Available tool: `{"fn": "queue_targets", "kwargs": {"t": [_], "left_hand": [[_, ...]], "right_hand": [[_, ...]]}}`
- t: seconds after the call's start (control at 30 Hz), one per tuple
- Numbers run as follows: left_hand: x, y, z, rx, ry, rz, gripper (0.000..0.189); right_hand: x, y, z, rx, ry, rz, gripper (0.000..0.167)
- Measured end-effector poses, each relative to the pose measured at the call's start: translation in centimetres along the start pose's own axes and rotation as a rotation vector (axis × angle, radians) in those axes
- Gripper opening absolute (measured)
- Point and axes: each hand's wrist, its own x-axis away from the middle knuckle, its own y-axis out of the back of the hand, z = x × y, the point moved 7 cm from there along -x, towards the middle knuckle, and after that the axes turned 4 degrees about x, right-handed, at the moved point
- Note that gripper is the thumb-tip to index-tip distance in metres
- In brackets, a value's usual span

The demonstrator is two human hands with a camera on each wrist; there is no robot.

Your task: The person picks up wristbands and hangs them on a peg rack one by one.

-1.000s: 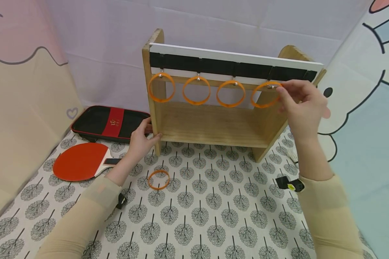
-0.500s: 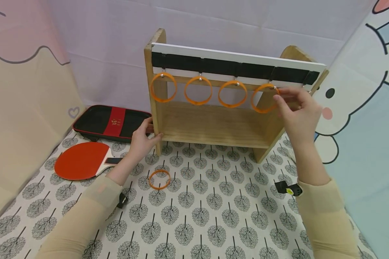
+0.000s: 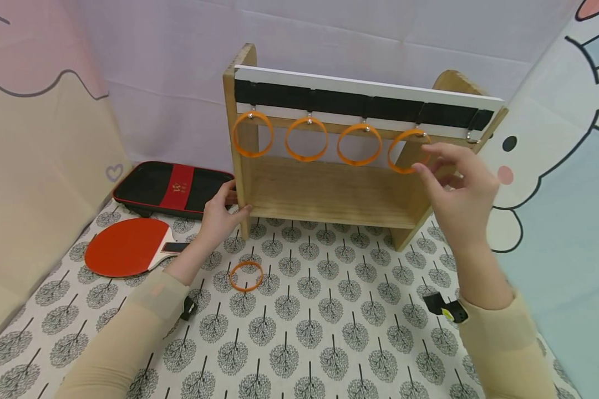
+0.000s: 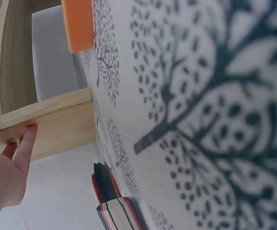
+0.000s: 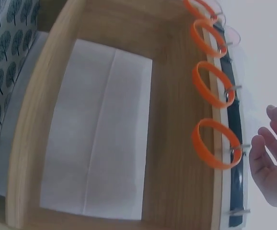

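Observation:
A wooden shelf rack [image 3: 329, 188] stands on the cloth, with a white rail [image 3: 369, 83] across its top front. Several orange rings hang from small metal hooks on that rail. My left hand [image 3: 219, 213] grips the rack's left side panel [image 4: 62, 117], thumb in front and fingers behind. At the rightmost hanging ring [image 5: 215, 143], my right hand [image 3: 461, 188] is held with thumb and fingers loosely bent and parted. The right wrist view shows a gap between these fingers and the ring. One more orange ring [image 3: 246, 276] lies flat on the cloth in front of the rack.
Left of the rack lie a red table tennis bat [image 3: 127, 247] and a black case [image 3: 147, 185] with a red band. A bare hook [image 3: 472, 137] sits at the rail's right end. Printed curtains [image 3: 554, 210] enclose the back and sides.
My right hand has released the rightmost ring and drawn slightly down from the rail. That ring has swung down and hangs from its hook. The left hand keeps its hold on the rack.

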Motion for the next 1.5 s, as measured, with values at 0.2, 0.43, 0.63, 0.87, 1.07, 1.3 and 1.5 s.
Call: {"fn": "queue_targets", "kwargs": {"t": [0.2, 0.43, 0.63, 0.87, 1.07, 1.3, 1.5], "left_hand": [[0.0, 0.0, -0.1, 0.004, 0.0, 0.002, 0.062], [-0.1, -0.2, -0.1, 0.002, -0.002, 0.009, 0.063], [0.0, -0.2, 0.0, 0.003, 0.006, 0.012, 0.063], [0.1, -0.1, -0.2, 0.011, 0.003, 0.006, 0.063], [0.0, -0.1, -0.1, -0.002, 0.003, 0.005, 0.064], [0.0, -0.1, 0.1, -0.01, -0.003, 0.004, 0.063], [0.0, -0.1, 0.0, -0.013, 0.007, 0.01, 0.064]], "right_hand": [[1.6, -2.2, 2.0, -0.13, 0.055, 0.132, 0.03], [3.7, -5.7, 3.6, -0.323, 0.046, 0.292, 0.032], [6.7, -9.8, 3.7, -0.315, 0.022, 0.473, 0.032], [10.1, -14.0, 3.9, -0.261, 0.076, 0.622, 0.03], [13.7, -17.8, 3.3, -0.226, 0.139, 0.796, 0.032], [17.3, -21.5, 3.0, -0.206, 0.22, 1.088, 0.035], [19.3, -23.7, 2.1, -0.188, 0.305, 1.238, 0.031]]}}
